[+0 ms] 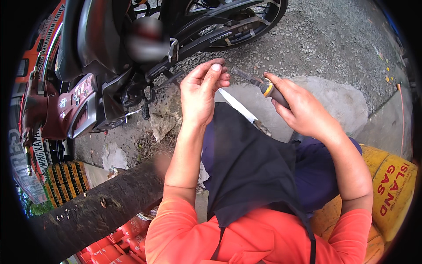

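Note:
My right hand [299,103] grips the dark handle of a chisel-like tool [273,91] with a yellow band. Its narrow, flat metal blade points left, toward my left hand [203,83]. That hand is raised with its thumb pressed to curled fingers; whatever they pinch, if anything, is too small to make out. The blade's tip ends just short of the left fingertips. Below and between the hands lies a knife [238,105] with a long pale blade and a dark, worn handle, beside the edge of my black apron [250,163].
A motorcycle [88,97] stands at the left, its rear wheel on gravel [334,39]. Flat stones [329,97] lie ahead of my knees. A dark log [110,202] crosses the lower left, above red canisters [134,226]. Yellow gas cylinders [387,171] stand at my right.

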The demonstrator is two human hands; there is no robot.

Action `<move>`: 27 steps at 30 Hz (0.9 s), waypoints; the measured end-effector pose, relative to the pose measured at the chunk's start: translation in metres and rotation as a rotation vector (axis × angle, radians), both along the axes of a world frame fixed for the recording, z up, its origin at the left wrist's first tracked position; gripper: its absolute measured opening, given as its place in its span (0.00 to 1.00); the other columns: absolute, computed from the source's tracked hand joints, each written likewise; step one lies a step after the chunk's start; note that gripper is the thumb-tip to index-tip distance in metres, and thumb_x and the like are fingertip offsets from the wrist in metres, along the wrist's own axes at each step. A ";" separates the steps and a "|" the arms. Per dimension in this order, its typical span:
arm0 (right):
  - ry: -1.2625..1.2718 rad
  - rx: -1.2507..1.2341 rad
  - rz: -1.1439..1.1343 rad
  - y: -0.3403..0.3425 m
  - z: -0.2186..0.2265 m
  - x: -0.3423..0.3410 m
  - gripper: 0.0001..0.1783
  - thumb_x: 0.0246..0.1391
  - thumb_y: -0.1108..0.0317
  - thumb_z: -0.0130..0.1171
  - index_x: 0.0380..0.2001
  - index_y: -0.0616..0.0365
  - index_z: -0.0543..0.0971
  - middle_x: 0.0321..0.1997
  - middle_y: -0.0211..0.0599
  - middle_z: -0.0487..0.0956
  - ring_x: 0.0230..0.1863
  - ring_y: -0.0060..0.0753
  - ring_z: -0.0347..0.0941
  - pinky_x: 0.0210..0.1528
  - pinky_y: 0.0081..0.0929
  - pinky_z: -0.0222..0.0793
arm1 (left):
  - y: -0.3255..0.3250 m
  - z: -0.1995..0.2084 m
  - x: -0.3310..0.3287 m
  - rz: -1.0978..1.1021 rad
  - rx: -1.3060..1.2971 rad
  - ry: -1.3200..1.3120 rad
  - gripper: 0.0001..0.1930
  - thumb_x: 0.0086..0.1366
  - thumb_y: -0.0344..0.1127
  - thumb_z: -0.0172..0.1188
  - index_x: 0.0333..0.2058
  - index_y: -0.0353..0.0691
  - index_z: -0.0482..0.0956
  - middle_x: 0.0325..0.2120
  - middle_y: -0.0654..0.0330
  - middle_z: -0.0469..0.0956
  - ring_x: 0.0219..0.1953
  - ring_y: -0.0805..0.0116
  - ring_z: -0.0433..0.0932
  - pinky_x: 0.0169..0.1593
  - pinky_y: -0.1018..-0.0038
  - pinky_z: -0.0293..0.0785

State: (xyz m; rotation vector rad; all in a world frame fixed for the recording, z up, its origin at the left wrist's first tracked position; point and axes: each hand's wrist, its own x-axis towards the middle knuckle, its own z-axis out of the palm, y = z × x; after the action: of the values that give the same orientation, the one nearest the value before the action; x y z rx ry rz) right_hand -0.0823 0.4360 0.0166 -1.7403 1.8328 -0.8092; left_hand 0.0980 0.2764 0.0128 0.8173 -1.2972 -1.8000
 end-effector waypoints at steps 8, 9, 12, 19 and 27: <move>-0.149 -0.092 -0.190 -0.009 -0.006 0.002 0.17 0.49 0.69 0.63 0.41 0.64 0.71 0.34 0.48 0.76 0.36 0.50 0.74 0.39 0.38 0.69 | -0.003 0.002 0.012 -0.007 -0.028 -0.013 0.13 0.65 0.28 0.60 0.45 0.26 0.75 0.35 0.49 0.81 0.33 0.67 0.82 0.39 0.74 0.81; -0.148 -0.094 -0.213 -0.010 -0.004 0.001 0.15 0.49 0.67 0.65 0.35 0.64 0.72 0.31 0.46 0.76 0.32 0.47 0.74 0.36 0.37 0.68 | -0.004 0.001 0.014 -0.019 -0.018 0.002 0.13 0.65 0.27 0.61 0.45 0.26 0.75 0.35 0.49 0.81 0.33 0.67 0.82 0.39 0.74 0.81; -0.259 0.089 -0.257 -0.012 0.007 0.002 0.20 0.45 0.63 0.70 0.24 0.64 0.70 0.25 0.43 0.72 0.25 0.41 0.69 0.30 0.34 0.64 | -0.006 0.006 0.018 -0.035 0.087 0.090 0.13 0.64 0.26 0.61 0.45 0.26 0.75 0.35 0.49 0.80 0.34 0.67 0.82 0.40 0.75 0.81; 0.121 -0.408 -0.148 -0.011 -0.010 0.013 0.19 0.38 0.65 0.75 0.24 0.62 0.73 0.28 0.43 0.76 0.30 0.43 0.73 0.31 0.36 0.67 | -0.004 0.018 0.023 -0.191 0.404 0.315 0.13 0.64 0.26 0.61 0.47 0.29 0.75 0.36 0.54 0.80 0.36 0.70 0.80 0.41 0.80 0.78; 0.228 -0.538 -0.168 -0.013 -0.007 0.009 0.21 0.33 0.66 0.77 0.22 0.60 0.71 0.34 0.43 0.76 0.43 0.51 0.75 0.43 0.42 0.70 | 0.000 0.028 0.023 -0.235 0.426 0.276 0.13 0.65 0.27 0.60 0.47 0.29 0.75 0.33 0.58 0.77 0.34 0.73 0.76 0.36 0.83 0.76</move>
State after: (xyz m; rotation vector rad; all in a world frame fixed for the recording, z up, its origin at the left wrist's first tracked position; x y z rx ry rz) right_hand -0.0736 0.4229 0.0097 -2.0884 2.0635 -1.3148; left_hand 0.1208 0.2769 0.0410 0.6218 -0.8705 -2.3313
